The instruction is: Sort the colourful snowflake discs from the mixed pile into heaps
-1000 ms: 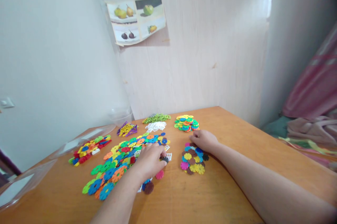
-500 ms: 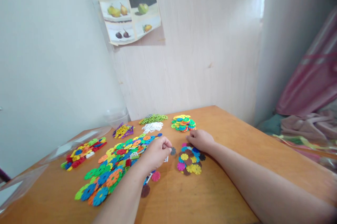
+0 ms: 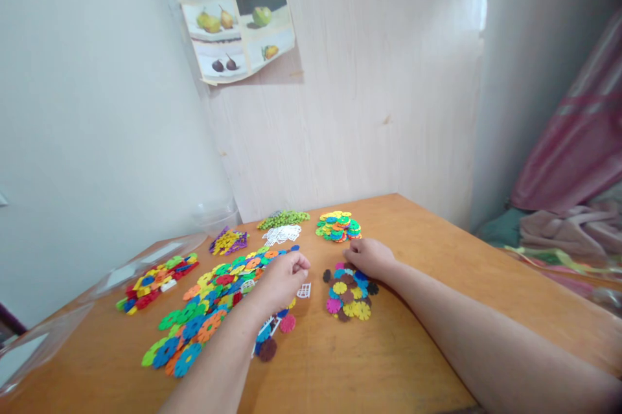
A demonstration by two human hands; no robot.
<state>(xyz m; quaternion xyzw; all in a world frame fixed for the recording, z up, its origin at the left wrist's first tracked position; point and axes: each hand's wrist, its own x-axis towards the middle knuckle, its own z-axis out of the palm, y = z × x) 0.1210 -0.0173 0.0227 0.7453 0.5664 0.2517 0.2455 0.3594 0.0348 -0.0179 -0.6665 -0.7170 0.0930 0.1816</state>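
Observation:
My left hand (image 3: pixel 286 279) hovers over the right side of a large mixed pile of colourful notched plastic discs (image 3: pixel 208 326), fingers curled together, with nothing visible in them. Just right of it lies a white lattice piece (image 3: pixel 304 291). My right hand (image 3: pixel 372 258) rests on the table at the far edge of a smaller pile of yellow, brown, blue and pink discs (image 3: pixel 347 294). Its fingers are curled, and whatever they may hold is hidden. A dark grey disc (image 3: pixel 327 275) sits at the left edge of that smaller pile.
Behind stand piles of larger discs (image 3: pixel 339 227), white lattice pieces (image 3: pixel 282 234), green pieces (image 3: pixel 284 219) and purple and yellow pieces (image 3: pixel 228 241). Red and yellow blocks (image 3: pixel 158 281) lie left, near plastic bags (image 3: pixel 29 352). A clear tub (image 3: pixel 216 214) stands by the wall.
The dark grey disc beside my left fingers has gone right to the edge of the smaller pile. My left hand has drawn back slightly left, uncovering the white lattice piece. My right hand stays put.

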